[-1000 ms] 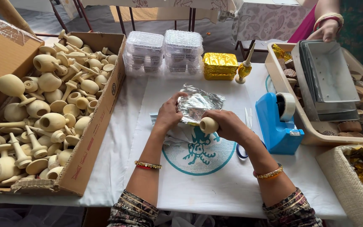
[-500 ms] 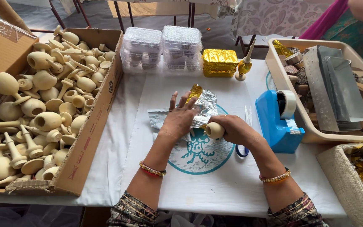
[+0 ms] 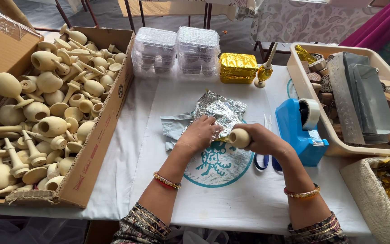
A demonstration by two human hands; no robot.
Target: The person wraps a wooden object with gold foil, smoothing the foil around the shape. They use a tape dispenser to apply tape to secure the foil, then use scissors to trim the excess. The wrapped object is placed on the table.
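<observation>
My right hand (image 3: 262, 139) grips a pale wooden goblet-shaped piece (image 3: 239, 137), its round base end facing me. My left hand (image 3: 200, 133) lies flat on a crinkled sheet of silver foil (image 3: 219, 110) spread on the white table cover (image 3: 224, 199), fingers pressing the foil against the wooden piece. A sliver of gold foil shows between the two hands. Both wrists wear bangles.
A cardboard box (image 3: 99, 135) full of several unfinished wooden goblets stands left. Two clear plastic containers (image 3: 177, 49), a gold-wrapped block (image 3: 237, 68) and a gold-wrapped goblet (image 3: 264, 72) sit at the back. A blue tape dispenser (image 3: 299, 131), scissors (image 3: 267, 158) and a beige tray (image 3: 339, 144) lie right.
The silver foil, held bunched up above the table a second ago, now lies spread flat under my left hand. The other person's hand at the top right has left the view.
</observation>
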